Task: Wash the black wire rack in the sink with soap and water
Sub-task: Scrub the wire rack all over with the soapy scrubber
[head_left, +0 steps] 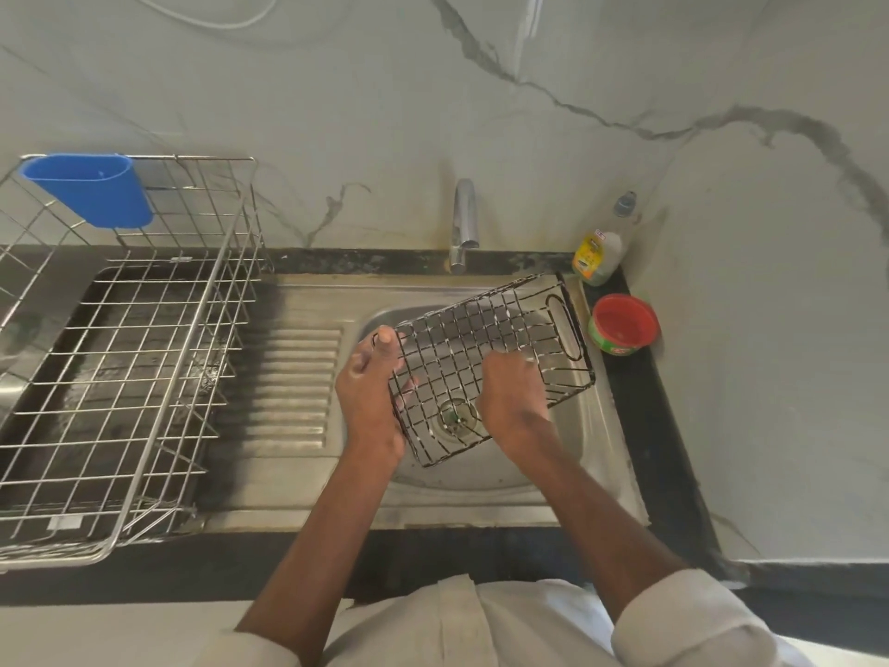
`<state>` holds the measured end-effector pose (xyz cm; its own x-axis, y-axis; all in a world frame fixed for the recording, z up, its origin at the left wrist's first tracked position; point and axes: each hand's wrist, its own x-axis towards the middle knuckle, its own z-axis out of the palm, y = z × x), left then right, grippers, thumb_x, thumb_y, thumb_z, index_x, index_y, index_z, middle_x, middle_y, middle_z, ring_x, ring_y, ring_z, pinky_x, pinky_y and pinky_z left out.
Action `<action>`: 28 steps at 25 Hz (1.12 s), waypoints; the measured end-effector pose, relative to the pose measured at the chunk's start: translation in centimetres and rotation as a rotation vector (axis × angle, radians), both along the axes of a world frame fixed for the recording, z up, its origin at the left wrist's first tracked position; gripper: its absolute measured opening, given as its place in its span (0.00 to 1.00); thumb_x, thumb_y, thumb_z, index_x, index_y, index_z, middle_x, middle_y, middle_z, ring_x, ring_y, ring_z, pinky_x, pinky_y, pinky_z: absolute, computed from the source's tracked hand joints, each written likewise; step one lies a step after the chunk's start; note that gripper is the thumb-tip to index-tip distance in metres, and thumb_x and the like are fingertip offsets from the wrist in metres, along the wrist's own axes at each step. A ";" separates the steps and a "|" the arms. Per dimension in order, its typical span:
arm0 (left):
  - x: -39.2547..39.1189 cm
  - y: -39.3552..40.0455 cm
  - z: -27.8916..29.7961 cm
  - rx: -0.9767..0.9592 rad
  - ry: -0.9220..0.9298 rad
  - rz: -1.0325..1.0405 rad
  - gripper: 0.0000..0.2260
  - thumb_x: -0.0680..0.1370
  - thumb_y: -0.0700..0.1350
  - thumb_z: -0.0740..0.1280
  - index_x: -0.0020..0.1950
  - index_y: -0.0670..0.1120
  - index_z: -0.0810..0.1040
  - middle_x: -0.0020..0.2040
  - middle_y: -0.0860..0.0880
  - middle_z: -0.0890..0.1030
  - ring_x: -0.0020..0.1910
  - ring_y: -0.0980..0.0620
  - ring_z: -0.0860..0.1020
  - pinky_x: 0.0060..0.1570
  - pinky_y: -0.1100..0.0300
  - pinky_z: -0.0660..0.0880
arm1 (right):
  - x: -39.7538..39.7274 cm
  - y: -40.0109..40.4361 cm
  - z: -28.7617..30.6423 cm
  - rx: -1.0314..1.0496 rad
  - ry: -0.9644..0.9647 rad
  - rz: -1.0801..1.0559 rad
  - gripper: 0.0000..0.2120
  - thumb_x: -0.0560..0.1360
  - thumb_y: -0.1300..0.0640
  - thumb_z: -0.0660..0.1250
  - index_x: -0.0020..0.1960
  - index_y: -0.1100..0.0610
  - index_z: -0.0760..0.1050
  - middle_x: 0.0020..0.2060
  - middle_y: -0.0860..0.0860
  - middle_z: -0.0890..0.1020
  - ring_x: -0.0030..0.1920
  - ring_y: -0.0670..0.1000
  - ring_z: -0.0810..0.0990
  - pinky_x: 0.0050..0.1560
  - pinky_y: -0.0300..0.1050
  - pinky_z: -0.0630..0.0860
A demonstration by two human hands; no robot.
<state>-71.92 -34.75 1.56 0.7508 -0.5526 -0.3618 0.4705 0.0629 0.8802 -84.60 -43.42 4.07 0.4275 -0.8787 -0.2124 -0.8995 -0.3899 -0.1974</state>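
Marble-patterned wall panels back a dark surface (673,426) holding a steel sink (601,426). Over the basin, the black wire rack (486,329) is held tilted, its far end toward 2 o'clock. The left hand (370,392) grips the rack's near-left edge, thumb over the top and fingers curled beneath. The right hand (512,392) lies on the grid with fingers bent; whether it holds anything cannot be told. Both forearms reach in from 6 o'clock. A red tub (624,324) and soap bottle (599,255) stand at 2 o'clock.
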 end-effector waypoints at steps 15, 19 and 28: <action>0.4 0.7 -0.1 -0.032 0.025 -0.139 0.38 0.65 0.72 0.79 0.62 0.43 0.86 0.61 0.41 0.86 0.63 0.41 0.84 0.68 0.37 0.77 | 6.0 2.9 -0.6 0.008 -0.635 0.208 0.06 0.76 0.66 0.73 0.46 0.56 0.85 0.39 0.48 0.84 0.35 0.44 0.78 0.41 0.37 0.79; 0.3 -0.1 1.2 -0.015 0.022 -0.115 0.35 0.66 0.68 0.76 0.63 0.44 0.85 0.58 0.46 0.89 0.54 0.49 0.87 0.64 0.43 0.81 | 3.7 2.5 -0.2 0.205 -0.328 0.284 0.04 0.76 0.65 0.73 0.48 0.58 0.85 0.41 0.51 0.84 0.42 0.51 0.83 0.55 0.44 0.81; -1.6 -2.7 1.0 -0.028 -0.099 -0.112 0.37 0.67 0.66 0.81 0.67 0.45 0.84 0.59 0.44 0.88 0.60 0.43 0.86 0.59 0.44 0.83 | 0.2 1.2 1.1 0.372 -0.332 0.335 0.07 0.71 0.67 0.77 0.48 0.59 0.87 0.42 0.53 0.87 0.45 0.53 0.86 0.56 0.48 0.82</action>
<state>-73.51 -37.41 2.54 0.7155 -0.6434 -0.2722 0.3869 0.0405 0.9212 -84.43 -42.24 5.22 0.7646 -0.5769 -0.2873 -0.6064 -0.4928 -0.6240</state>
